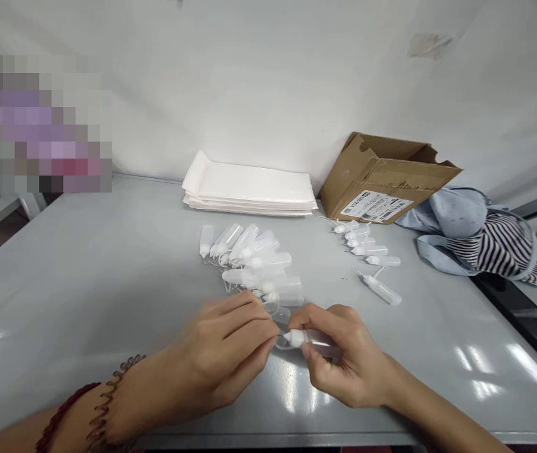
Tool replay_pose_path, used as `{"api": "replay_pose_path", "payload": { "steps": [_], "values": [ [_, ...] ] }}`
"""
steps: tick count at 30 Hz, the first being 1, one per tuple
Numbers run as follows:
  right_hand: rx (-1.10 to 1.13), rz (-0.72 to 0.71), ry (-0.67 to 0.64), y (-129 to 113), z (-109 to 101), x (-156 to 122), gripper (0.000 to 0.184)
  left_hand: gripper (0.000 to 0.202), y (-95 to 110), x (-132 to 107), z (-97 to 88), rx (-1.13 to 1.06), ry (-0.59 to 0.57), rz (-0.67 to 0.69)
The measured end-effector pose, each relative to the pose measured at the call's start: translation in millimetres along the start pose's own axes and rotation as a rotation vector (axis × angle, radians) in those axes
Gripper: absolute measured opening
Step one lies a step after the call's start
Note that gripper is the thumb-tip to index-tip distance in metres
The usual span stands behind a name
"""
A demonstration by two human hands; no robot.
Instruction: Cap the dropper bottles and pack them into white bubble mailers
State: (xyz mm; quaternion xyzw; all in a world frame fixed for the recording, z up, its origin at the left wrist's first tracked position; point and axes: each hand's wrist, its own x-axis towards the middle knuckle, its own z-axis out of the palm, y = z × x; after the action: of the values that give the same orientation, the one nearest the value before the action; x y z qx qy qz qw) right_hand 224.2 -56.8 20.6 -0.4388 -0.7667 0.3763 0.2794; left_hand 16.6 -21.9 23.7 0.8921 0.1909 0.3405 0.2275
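Note:
My right hand [344,352] grips a small translucent needle-tip squeeze bottle [321,343], its white tip pointing left. A thin white strap loops from the tip toward my left hand [230,346]. The fingers of that hand are pressed together right at the tip, and whatever they pinch is hidden behind them. Just beyond both hands lies a loose pile of similar bottles [271,259], several of them overlapping, with thin straps among them. To the right, a smaller row of the same bottles [369,250] shows fine needle tips, and one bottle [381,289] lies apart nearer me.
White padded envelopes [254,185] are stacked against the wall. An open cardboard box [381,182] leans beside them. At the right lie a blue and striped cloth bag [495,242] and a long black object [523,321]. The grey tabletop [84,283] is glossy. A blurred-out patch covers the upper left.

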Motion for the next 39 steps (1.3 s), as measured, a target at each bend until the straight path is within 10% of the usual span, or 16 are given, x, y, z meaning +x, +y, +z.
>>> {"api": "replay_pose_path", "payload": {
  "steps": [39],
  "values": [
    [-0.117,-0.016,-0.037,-2.9,-0.2,1.3,0.015,0.017,-1.5,-3.0,4.0,-0.030,-0.049,0.021]
  ]
}}
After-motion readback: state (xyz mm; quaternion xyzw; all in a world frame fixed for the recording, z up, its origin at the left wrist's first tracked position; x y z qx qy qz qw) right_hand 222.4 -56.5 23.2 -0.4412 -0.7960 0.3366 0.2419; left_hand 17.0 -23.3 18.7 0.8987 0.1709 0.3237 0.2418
